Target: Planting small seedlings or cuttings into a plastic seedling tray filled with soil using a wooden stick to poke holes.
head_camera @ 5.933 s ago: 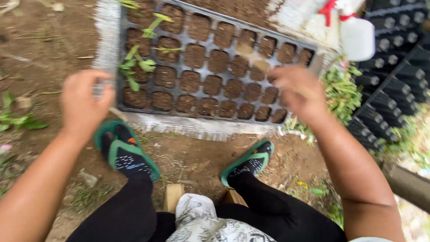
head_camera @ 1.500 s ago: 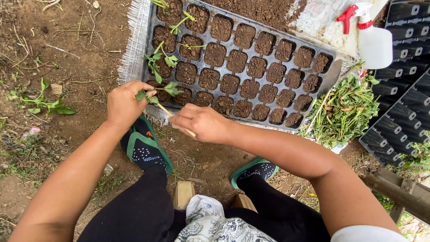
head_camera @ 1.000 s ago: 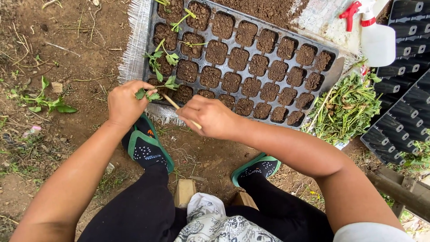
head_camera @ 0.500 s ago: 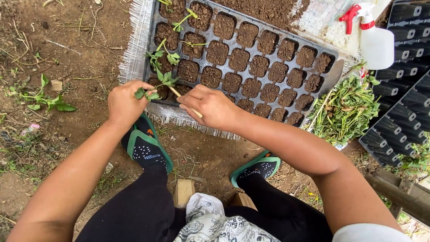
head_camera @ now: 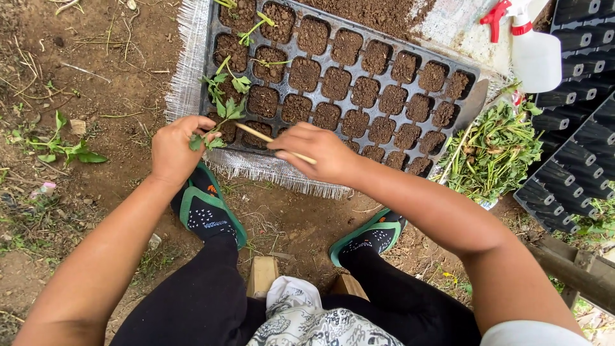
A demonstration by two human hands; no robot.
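A black seedling tray (head_camera: pixel 477 86) with soil-filled cells lies on a white woven mat (head_camera: pixel 186 70) on the ground. Several green seedlings (head_camera: pixel 227 96) stand in its left cells. My left hand (head_camera: pixel 174 148) holds a small green seedling (head_camera: pixel 204 141) at the tray's near-left corner cell. My right hand (head_camera: pixel 317 152) grips a thin wooden stick (head_camera: pixel 259 134), whose tip points into that same corner cell beside the seedling.
A pile of loose green seedlings (head_camera: pixel 496 150) lies right of the tray. A white spray bottle with a red trigger (head_camera: pixel 535 54) stands behind it. Stacked empty black trays (head_camera: pixel 576 134) are at far right. My feet in green sandals (head_camera: pixel 205 208) rest on bare soil.
My right hand has slid the stick's tip left toward the near-left corner cell. My left hand has brought the seedling down to that cell. Earlier both hands were spread wide and empty.
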